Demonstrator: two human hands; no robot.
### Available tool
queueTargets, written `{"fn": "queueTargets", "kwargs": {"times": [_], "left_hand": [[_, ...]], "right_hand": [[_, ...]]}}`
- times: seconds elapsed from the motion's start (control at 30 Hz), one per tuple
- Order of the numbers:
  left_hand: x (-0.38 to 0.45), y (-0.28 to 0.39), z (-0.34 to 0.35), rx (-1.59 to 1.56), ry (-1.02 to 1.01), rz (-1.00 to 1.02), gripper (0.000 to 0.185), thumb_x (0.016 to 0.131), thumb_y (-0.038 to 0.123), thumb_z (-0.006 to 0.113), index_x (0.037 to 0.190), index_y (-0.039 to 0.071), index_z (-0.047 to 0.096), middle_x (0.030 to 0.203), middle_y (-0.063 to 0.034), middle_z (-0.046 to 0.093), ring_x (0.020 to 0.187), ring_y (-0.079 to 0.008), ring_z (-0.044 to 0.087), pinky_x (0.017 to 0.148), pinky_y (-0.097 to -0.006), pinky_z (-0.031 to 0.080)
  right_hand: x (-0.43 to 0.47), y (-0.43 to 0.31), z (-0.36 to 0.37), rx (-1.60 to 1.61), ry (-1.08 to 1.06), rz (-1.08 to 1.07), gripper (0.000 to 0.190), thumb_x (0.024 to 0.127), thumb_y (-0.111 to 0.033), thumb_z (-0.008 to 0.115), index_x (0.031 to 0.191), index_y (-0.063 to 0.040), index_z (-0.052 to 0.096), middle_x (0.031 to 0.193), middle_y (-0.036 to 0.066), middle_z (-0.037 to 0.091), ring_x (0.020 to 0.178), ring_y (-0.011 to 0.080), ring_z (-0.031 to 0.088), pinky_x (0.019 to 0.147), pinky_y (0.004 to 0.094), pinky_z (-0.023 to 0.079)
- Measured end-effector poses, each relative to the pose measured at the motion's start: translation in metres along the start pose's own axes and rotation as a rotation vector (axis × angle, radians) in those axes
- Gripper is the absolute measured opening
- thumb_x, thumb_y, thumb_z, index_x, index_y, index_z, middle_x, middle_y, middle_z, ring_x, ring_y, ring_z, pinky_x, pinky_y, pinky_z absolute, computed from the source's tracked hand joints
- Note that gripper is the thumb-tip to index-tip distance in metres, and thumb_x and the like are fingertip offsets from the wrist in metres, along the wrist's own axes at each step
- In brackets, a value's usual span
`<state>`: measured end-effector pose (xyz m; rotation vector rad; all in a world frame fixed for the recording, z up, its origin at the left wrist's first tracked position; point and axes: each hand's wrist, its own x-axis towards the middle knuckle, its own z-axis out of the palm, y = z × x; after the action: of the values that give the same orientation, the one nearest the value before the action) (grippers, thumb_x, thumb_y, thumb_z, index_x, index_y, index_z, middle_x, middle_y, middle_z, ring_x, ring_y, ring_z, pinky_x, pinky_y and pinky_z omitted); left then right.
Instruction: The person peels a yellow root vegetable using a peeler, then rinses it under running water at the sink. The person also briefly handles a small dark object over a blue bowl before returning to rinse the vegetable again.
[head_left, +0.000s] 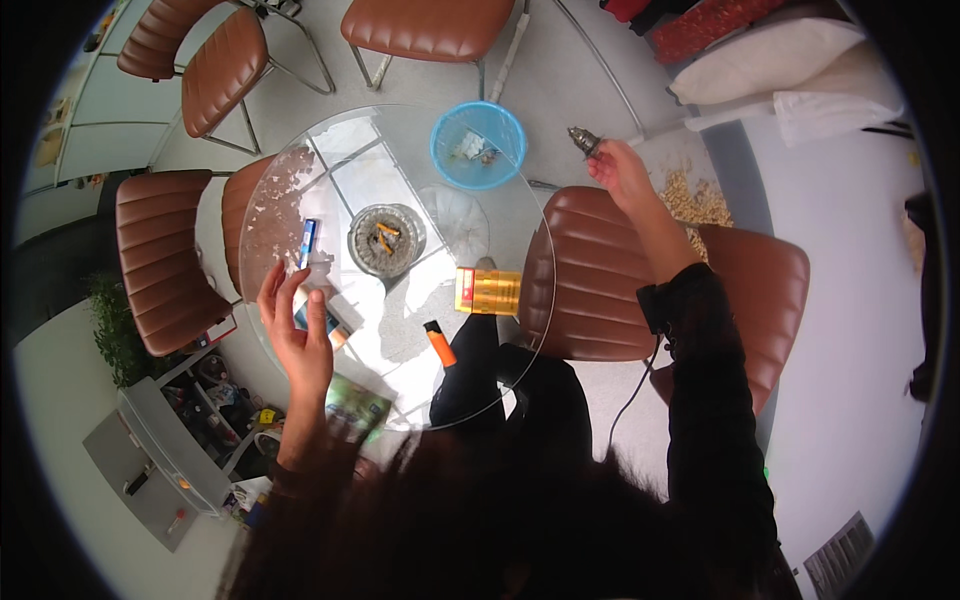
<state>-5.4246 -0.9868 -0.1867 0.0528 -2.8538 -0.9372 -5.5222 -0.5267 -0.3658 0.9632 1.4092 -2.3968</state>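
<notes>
My right hand (620, 174) is raised right of the glass table and grips a small dark metal object (583, 141), whose exact kind is unclear. Over the table's left side, my left hand (298, 330) has its fingers apart and nothing in it. Just beyond its fingertips lies a small blue and white packet (308, 236). Partly behind that hand is a dark and tan item (337, 331). A round glass ashtray (361, 251) holds cigarette butts. Toward me on the tabletop lie an orange lighter (441, 346) with a black top and a gold box (489, 292) with a red end.
The round glass table (517, 225) has a transparent rim. A blue waste bin (478, 180) with crumpled paper stands beyond it. Brown padded chairs (592, 277) surround the table. A cable (632, 401) hangs near my right sleeve. At left is a grey shelf unit (176, 442).
</notes>
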Motion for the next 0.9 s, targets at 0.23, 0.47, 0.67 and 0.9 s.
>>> {"fn": "queueTargets", "kwargs": {"times": [0.23, 0.47, 0.67, 0.9], "left_hand": [[0.05, 0.067, 0.067, 0.082, -0.316, 0.258, 0.024, 0.076, 0.008, 0.072, 0.1, 0.006, 0.07, 0.125, -0.0108, 0.058, 0.118, -0.0325, 0.048, 0.099, -0.0464, 0.038], [0.065, 0.08, 0.112, 0.229, -0.679, 0.275, 0.032, 0.075, 0.014, 0.076, 0.106, 0.009, 0.07, 0.134, -0.0089, 0.056, 0.124, -0.0285, 0.051, 0.111, -0.05, 0.025], [0.06, 0.05, 0.138, 0.28, -0.642, 0.269, 0.03, 0.072, 0.018, 0.078, 0.1, 0.01, 0.071, 0.123, -0.0079, 0.064, 0.109, -0.0248, 0.062, 0.109, -0.048, 0.028], [0.059, 0.076, 0.146, 0.128, -0.675, -0.164, 0.026, 0.089, 0.017, 0.061, 0.112, 0.007, 0.069, 0.124, -0.0122, 0.064, 0.114, -0.0204, 0.063, 0.115, -0.0485, 0.025]], "right_hand": [[0.136, 0.044, 0.003, -0.303, -0.028, 0.026, 0.025, 0.082, -0.013, 0.067, 0.101, -0.005, 0.053, 0.088, 0.008, 0.063, 0.073, 0.0155, 0.063, 0.065, 0.0279, 0.053], [0.2, 0.146, -0.005, -0.598, -0.083, -0.066, 0.024, 0.081, -0.012, 0.068, 0.098, -0.003, 0.053, 0.082, 0.008, 0.066, 0.071, 0.0131, 0.064, 0.065, 0.025, 0.05], [0.214, 0.184, -0.037, -0.701, -0.09, -0.121, 0.025, 0.08, -0.012, 0.07, 0.096, -0.002, 0.053, 0.081, 0.007, 0.067, 0.071, 0.012, 0.064, 0.066, 0.0265, 0.05], [0.193, 0.223, -0.011, -0.457, -0.347, -0.116, 0.025, 0.079, -0.007, 0.07, 0.096, -0.001, 0.053, 0.081, 0.007, 0.065, 0.072, 0.0129, 0.064, 0.065, 0.0275, 0.051]]}}
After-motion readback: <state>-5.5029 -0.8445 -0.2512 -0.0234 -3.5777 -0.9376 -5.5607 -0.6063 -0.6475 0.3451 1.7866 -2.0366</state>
